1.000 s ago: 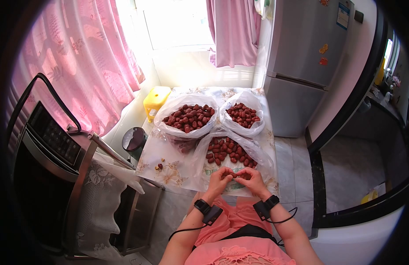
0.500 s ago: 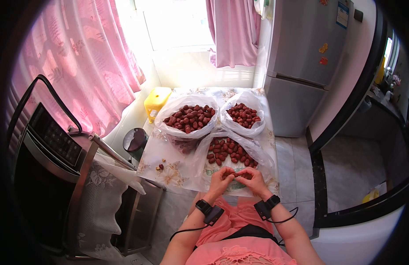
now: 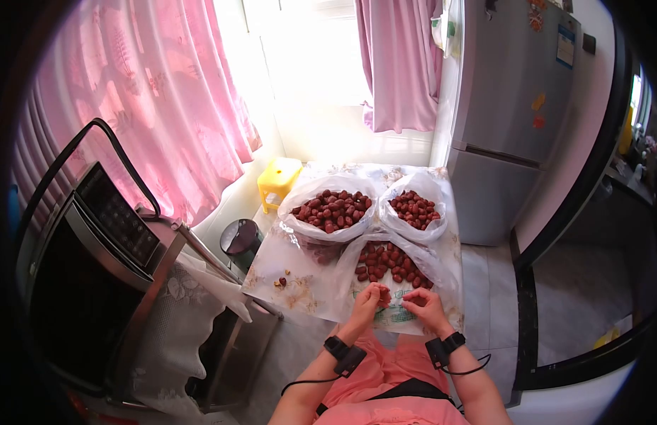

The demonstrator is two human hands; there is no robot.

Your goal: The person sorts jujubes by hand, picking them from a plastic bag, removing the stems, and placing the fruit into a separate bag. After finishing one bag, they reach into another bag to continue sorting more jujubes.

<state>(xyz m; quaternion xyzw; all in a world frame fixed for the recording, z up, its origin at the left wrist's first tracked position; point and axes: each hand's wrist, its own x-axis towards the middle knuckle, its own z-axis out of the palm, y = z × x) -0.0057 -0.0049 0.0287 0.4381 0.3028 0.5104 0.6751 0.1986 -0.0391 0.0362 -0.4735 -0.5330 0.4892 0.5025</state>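
Left hand (image 3: 369, 302) curled narrow, right hand (image 3: 427, 310) loosely pinched just beside it, apart, and whether either grips anything I can't tell; dates (image 3: 389, 261) just ahead of both, in the bag (image 3: 438, 269); looks like piece-by-piece handling, any pick calling for a short forward reach

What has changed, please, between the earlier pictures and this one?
The left hand and right hand, earlier together at a small reddish piece, have moved apart, leaving a gap; whether either still holds it is too small to tell. The view has shifted too, so the scene sits lower and farther right. The red dates in their bags and the scraps on the table look unchanged.
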